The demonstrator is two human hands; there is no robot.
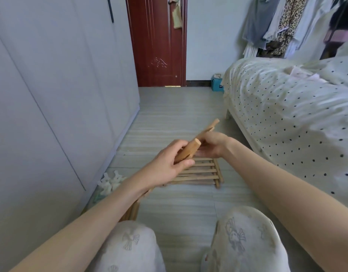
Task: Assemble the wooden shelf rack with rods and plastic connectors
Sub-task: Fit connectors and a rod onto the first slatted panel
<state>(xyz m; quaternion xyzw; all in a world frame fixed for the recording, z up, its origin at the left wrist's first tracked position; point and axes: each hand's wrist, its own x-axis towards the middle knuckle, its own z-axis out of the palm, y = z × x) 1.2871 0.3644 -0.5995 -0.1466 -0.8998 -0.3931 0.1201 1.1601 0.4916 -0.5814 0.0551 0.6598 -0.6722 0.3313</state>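
My left hand (169, 163) grips a short wooden rod (52, 150) near its lower part, its cut end pointing up toward me. Close beside it, my right hand (212, 145) holds other wooden rods (210, 127) that stick out up and to the right. Both hands hover above a stack of slatted wooden shelf panels (200, 173) lying flat on the floor. A pile of white plastic connectors (110, 182) lies on the floor by the wardrobe, left of my left forearm. More wooden rods (132, 210) lie under my left forearm.
White wardrobe doors (51, 95) run along the left. A bed with a dotted cover (287, 114) fills the right. A red-brown door (157, 42) stands at the far end, a teal box (217, 84) near it. My knees (245, 238) are at the bottom.
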